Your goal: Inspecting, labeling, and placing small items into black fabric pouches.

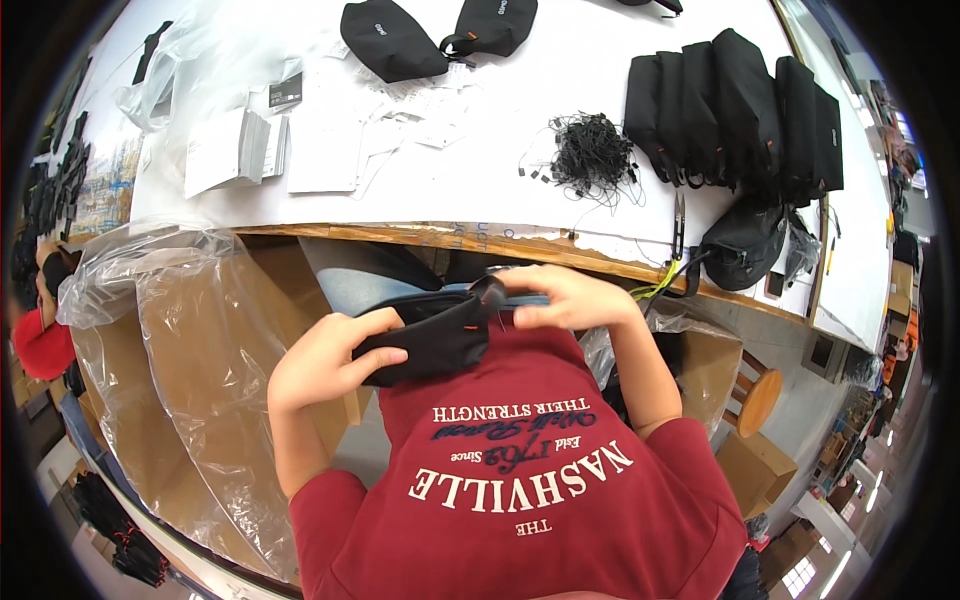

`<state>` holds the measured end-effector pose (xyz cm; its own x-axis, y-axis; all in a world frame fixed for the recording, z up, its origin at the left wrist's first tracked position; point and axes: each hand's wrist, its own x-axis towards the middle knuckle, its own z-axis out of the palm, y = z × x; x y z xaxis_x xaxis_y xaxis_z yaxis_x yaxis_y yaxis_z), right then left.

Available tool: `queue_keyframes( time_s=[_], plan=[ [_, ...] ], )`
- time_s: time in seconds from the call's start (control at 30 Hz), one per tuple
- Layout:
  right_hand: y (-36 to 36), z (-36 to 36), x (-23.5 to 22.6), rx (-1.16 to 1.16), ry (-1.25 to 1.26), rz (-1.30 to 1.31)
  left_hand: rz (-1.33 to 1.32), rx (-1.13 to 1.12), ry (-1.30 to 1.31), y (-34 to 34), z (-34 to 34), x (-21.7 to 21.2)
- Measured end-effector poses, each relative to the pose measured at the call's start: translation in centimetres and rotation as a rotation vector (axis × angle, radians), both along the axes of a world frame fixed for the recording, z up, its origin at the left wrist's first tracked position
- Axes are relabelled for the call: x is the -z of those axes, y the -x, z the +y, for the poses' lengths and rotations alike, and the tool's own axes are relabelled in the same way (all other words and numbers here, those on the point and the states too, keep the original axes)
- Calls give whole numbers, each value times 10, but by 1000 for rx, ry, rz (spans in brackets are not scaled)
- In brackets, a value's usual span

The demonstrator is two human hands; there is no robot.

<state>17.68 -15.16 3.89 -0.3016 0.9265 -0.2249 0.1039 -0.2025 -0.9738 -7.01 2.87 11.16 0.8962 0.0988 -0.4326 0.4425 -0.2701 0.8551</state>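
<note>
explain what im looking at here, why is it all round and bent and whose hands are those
This is one picture from a wide fisheye camera worn on a person's head and looking down, so straight edges bend near the rim. No machine here: the two bare hands belong to the wearer, whose red shirt fills the bottom. The left hand and right hand together hold a small black pouch close to the chest. Ahead is a white table. On it lie a row of black pouches standing side by side, two more black bags farther back, a tangle of black strings, stacks of white cards and snips near the edge. To the left stands a box lined with clear plastic.
</note>
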Motion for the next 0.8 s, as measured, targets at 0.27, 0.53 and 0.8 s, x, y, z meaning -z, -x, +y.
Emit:
queue_keyframes(
  time_s=[0.27,0.53,0.8],
  plan=[
    [10,-8,7,39,-84,-389,2,6,317,18,-33,52],
    [-24,-12,-35,338,195,-181,40,-434,321,33,-13,50],
    [-67,-34,-11,825,51,106,21,-372,233,23,-13,37]
  ],
)
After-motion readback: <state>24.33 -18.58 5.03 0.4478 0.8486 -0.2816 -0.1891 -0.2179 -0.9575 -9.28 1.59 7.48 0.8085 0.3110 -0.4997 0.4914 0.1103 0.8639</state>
